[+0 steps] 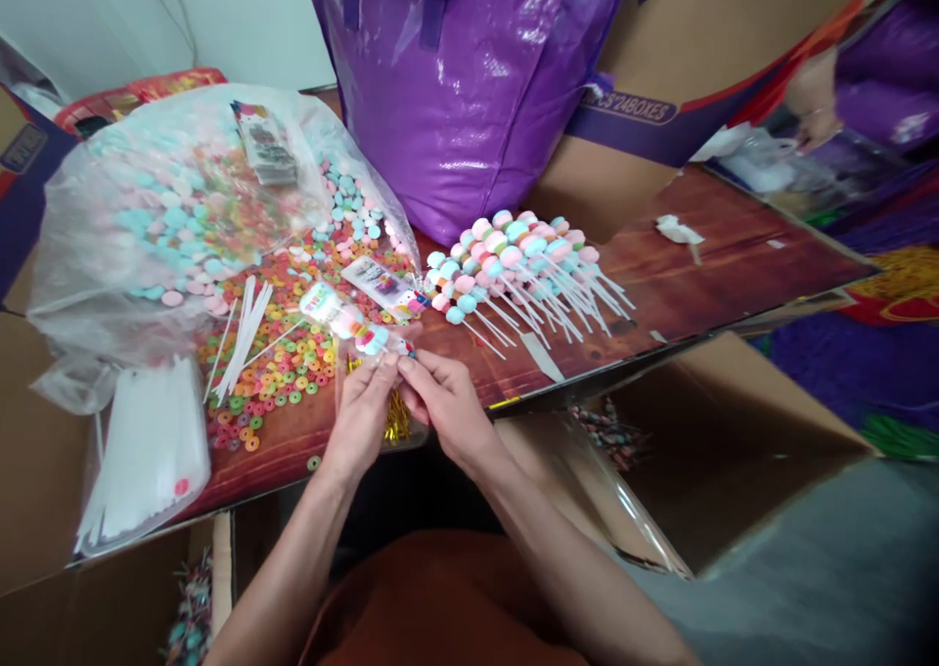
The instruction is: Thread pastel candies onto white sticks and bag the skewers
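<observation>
Close to the table's front edge, a candy skewer in a clear printed bag (350,324) points away from me. My left hand (367,397) is closed, pinching the bag's near end between thumb and fingers. My right hand (449,397) pinches the same end, its thumb touching the left thumb; the stick there is mostly hidden. Under my fingers are gold twist ties (397,418) in a clear tub. Right of the bag, candy skewers on white sticks (514,255) lie stacked. Flat printed bags (381,287) lie just beyond my hands.
Ring candies (293,373) and loose white sticks (245,338) cover the left of the table. A large plastic bag of candies (168,197) and a stick pack (151,441) stand there too. Behind is a purple sack (469,89); an open carton (734,451) sits below right. Another person's hand (814,104) shows far right.
</observation>
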Motion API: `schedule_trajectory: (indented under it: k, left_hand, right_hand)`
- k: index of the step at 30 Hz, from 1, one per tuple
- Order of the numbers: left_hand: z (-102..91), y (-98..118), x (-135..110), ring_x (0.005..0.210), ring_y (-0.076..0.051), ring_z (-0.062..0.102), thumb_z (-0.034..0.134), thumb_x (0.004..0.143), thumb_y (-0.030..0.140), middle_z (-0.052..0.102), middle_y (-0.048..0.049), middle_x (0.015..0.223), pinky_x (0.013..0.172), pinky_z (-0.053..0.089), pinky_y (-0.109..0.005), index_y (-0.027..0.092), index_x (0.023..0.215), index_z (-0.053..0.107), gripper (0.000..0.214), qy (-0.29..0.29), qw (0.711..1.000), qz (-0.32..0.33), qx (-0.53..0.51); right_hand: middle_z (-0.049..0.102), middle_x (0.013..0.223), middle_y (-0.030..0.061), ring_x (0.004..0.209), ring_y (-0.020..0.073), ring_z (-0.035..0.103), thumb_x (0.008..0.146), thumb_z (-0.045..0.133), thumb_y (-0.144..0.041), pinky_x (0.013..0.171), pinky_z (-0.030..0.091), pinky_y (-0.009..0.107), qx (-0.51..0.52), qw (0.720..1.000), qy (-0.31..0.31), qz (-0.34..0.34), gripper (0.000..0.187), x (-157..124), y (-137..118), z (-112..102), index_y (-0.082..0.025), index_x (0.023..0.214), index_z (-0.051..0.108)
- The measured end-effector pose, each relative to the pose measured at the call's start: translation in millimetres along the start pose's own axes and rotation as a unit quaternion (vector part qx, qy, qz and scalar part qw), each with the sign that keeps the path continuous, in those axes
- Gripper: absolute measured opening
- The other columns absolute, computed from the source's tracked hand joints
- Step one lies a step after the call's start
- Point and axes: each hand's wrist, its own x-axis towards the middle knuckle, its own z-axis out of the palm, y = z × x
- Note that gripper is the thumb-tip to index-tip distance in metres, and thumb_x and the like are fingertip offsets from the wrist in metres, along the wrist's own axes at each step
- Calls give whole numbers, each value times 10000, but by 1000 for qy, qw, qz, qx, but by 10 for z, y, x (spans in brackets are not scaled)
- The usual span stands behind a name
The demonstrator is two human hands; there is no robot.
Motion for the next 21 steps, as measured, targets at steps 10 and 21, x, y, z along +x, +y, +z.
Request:
schedule_trajectory:
  k: [10,21]
  left_hand:
    - [-306,138,2,529,-52,418,803,766,273,479,47,615,571,469,-195,150,685,565,281,67,992,45,-98]
    - [-436,33,90,494,-20,318,822,742,272,540,36,667,466,290,-139,163,776,570,277,95,990,55,-83]
  right_hand:
    - [704,833,52,759,159,641,951,533,-233,659,412,251,-546,832,-97,-21,198,-45,-84,51,-176,815,665]
    - [733,1032,110,1010,257,649,982,408,-160,734,466,306,-766,639,-63,22,297,229,-91,-13,-215,1111,670]
